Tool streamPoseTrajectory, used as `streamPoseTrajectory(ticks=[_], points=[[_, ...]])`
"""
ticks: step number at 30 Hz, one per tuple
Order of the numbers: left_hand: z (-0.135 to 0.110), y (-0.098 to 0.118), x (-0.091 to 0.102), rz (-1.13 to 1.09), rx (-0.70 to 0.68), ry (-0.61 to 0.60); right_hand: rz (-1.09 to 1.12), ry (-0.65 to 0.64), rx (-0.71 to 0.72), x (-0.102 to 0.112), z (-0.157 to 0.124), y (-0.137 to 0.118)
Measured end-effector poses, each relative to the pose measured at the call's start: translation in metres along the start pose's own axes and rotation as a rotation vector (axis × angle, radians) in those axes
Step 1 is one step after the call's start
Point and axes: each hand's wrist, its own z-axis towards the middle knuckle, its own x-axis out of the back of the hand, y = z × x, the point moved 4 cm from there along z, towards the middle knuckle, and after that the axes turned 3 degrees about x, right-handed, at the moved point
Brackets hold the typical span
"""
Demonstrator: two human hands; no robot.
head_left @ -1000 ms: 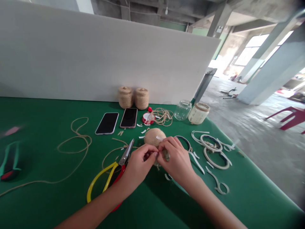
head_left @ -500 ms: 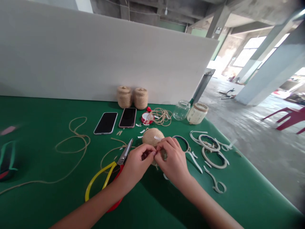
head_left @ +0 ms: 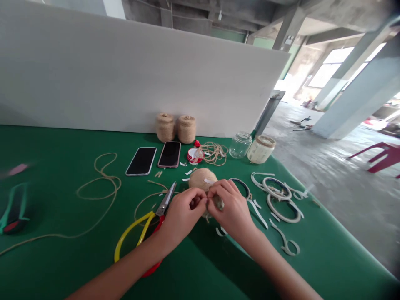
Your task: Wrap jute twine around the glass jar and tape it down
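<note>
My left hand (head_left: 186,210) and my right hand (head_left: 229,206) meet fingertip to fingertip at the near side of a twine-wrapped jar (head_left: 201,178). Both hands are pinched closed; whatever lies between the fingertips is too small to make out. A strip of white tape (head_left: 209,181) sticks up on the jar, whose lower part is largely covered by my fingers. Beside my left hand lie scissors (head_left: 165,204) with one yellow and one red handle, blades pointing away, partly under my forearm. A roll of tape (head_left: 246,189) is just beyond my right hand.
Two twine-covered jars (head_left: 186,129) stand against the white board (head_left: 140,75). Two phones (head_left: 141,161), a twine tangle (head_left: 215,153), a glass jar (head_left: 240,145) and a tape-covered jar (head_left: 261,149) sit mid-table. Tape rolls (head_left: 283,208) lie right; loose twine (head_left: 108,178) lies left.
The whole view has shifted slightly, so things appear a little further right. My hands keep the same pinched pose at the jar.
</note>
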Motion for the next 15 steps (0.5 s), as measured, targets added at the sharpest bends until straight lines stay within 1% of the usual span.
streamPoseTrajectory(ticks=[5,10,15], points=[[0.0009,-0.0009,-0.0018,-0.06,0.019,0.001,-0.002,0.003,0.006,0.0006,0.0006,-0.0019],[0.0016,-0.0029,-0.0027,-0.105,0.026,-0.028,0.007,0.01,0.026,0.0013,0.0004,-0.0006],[0.0017,-0.0029,-0.0023,-0.117,0.035,-0.042,0.025,-0.025,0.011,0.0009,-0.0015,0.0012]])
